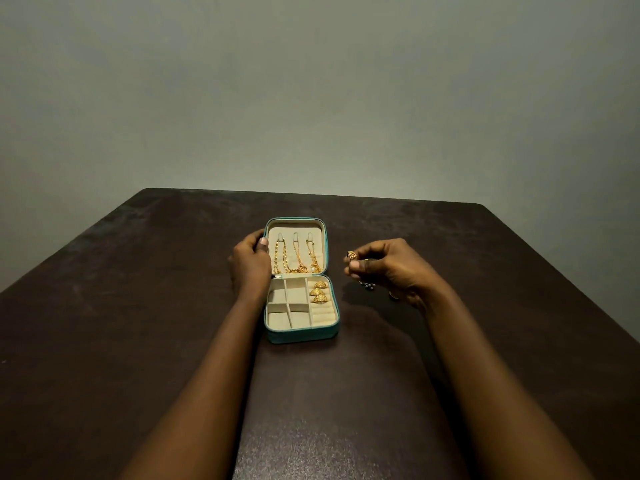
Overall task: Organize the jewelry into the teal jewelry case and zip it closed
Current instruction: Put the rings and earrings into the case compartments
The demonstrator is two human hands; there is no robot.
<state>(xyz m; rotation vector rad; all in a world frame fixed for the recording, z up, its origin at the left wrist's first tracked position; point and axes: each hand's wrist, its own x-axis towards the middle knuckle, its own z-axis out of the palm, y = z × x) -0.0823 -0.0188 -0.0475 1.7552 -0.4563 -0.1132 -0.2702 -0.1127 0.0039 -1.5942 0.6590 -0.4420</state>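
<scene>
Teal jewelry case [302,336] lies open at centre of dark worktop [138,306], lid tilted back w/ three gold chains [298,258] hung on its cream lining. Base tray is split into small compartments; three gold rings [319,292] sit in the ring rolls on the right side, other slots bare. Left hand [251,263] grips the lid's left edge, fingers curled round it, thumb on the inner rim; part of the lid edge is hidden behind the hand. Right hand [384,268] hovers just right of the case, fingers pinched narrow on a gold ring [351,254]. Under that hand, small dark beads [369,287] and a pale item lie on the worktop, mostly hidden & too small to identify. Zip not discernible.
</scene>
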